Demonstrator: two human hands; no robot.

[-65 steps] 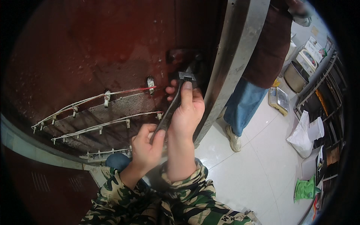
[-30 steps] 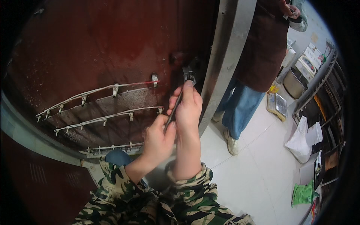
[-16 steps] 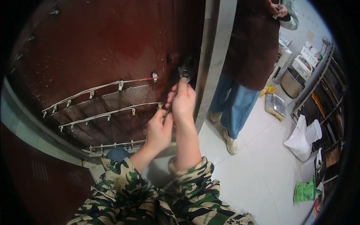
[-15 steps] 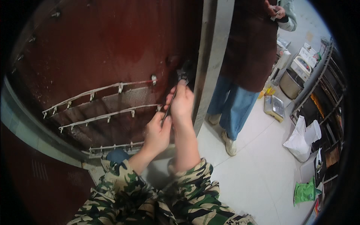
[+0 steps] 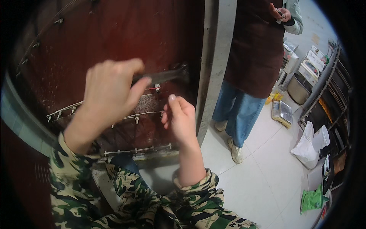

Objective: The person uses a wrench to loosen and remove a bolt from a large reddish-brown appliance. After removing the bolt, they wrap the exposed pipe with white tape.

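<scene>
A big dark red-brown door point(image 5: 114, 42) fills the left and centre of the view, its grey metal frame point(image 5: 213, 65) running down just right of middle, and pale wire racks point(image 5: 103, 105) cross the door's lower face in three rows. Beyond the frame a second person stands on the white tiled floor point(image 5: 263, 175) – dark apron point(image 5: 255, 45), blue jeans point(image 5: 238, 110), light shoes – with a hand point(image 5: 280, 11) raised near the top edge, holding something too small to tell. Off to the right sit a metal pot point(image 5: 299, 87), a white plastic bag point(image 5: 310, 143) and a green packet point(image 5: 310, 198). Now the wearer's own arms, in camouflage sleeves point(image 5: 152, 202), come up from below. The left hand point(image 5: 108, 89) is high and curled tight around the handle of a dark wrench point(image 5: 167, 76), which lies roughly level – its head sits against the door right by the frame edge, just above the top rack's red-tipped end. The right hand point(image 5: 181, 120) hovers just below the wrench, fingers loosely bent and holding nothing, thumb pointing upward, apart from the tool.
</scene>
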